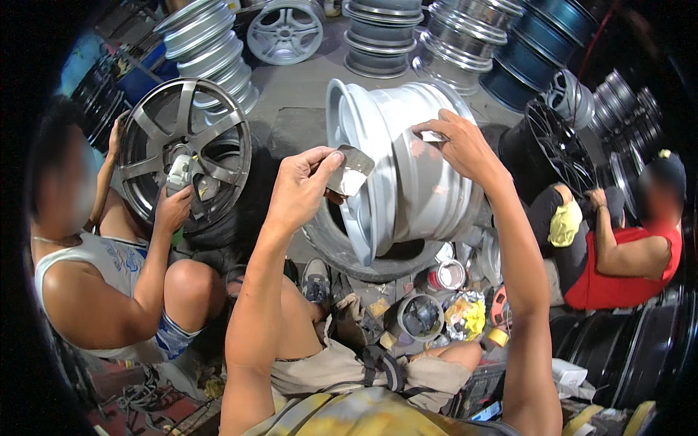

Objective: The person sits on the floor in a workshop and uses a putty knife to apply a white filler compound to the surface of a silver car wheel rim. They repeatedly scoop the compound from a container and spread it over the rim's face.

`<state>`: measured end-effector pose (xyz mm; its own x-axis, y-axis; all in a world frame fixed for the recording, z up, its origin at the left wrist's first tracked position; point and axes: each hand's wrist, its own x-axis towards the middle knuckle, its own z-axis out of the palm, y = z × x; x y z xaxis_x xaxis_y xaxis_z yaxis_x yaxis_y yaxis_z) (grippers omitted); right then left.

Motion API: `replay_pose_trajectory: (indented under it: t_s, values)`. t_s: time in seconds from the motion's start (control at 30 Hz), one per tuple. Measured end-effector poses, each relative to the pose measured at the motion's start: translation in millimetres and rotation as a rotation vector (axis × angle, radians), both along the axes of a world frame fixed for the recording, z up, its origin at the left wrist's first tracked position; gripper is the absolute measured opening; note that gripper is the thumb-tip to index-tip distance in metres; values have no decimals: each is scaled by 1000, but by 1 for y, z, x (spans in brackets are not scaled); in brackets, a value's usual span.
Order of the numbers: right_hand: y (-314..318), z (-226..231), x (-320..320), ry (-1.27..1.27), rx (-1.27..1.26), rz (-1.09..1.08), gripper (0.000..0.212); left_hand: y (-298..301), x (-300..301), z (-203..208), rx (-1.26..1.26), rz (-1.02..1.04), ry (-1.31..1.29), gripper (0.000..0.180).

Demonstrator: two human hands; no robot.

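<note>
A silver-grey wheel rim stands on edge in front of me, resting on a black tyre that lies flat. Pinkish patches mark the rim's barrel. My left hand pinches a thin, flat, squarish metal plate between thumb and fingers, just in front of the rim's left edge. Over the top of the barrel, my right hand is closed on a small pale flat spreader, of which only a bit shows. Whether the spreader touches the barrel I cannot tell.
At left, a person holds a power tool to a dark spoked wheel. A person in a red top sits at right beside a black wheel. Cans, a tub and tape lie near my knees. Stacked rims stand behind.
</note>
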<state>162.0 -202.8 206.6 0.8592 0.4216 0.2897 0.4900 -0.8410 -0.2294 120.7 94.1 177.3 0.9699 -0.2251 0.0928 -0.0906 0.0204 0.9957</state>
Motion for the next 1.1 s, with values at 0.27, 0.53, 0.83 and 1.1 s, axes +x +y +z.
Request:
replay_pose_trajectory:
  t_s: [0.27, 0.53, 0.83, 1.1]
  values:
    - [-77, -90, -113, -128, 943, -458, 34, -7, -19, -26, 387, -256, -122, 30]
    - [-62, -185, -158, -59, 1107, -779, 53, -33, -53, -44, 685, -398, -149, 29]
    - [-40, -203, -159, -48, 985, -673, 57, -40, -64, -75, 719, -367, -228, 30]
    - [-35, -233, -154, -33, 887, -783, 58, -55, -73, -105, 681, -252, -300, 30]
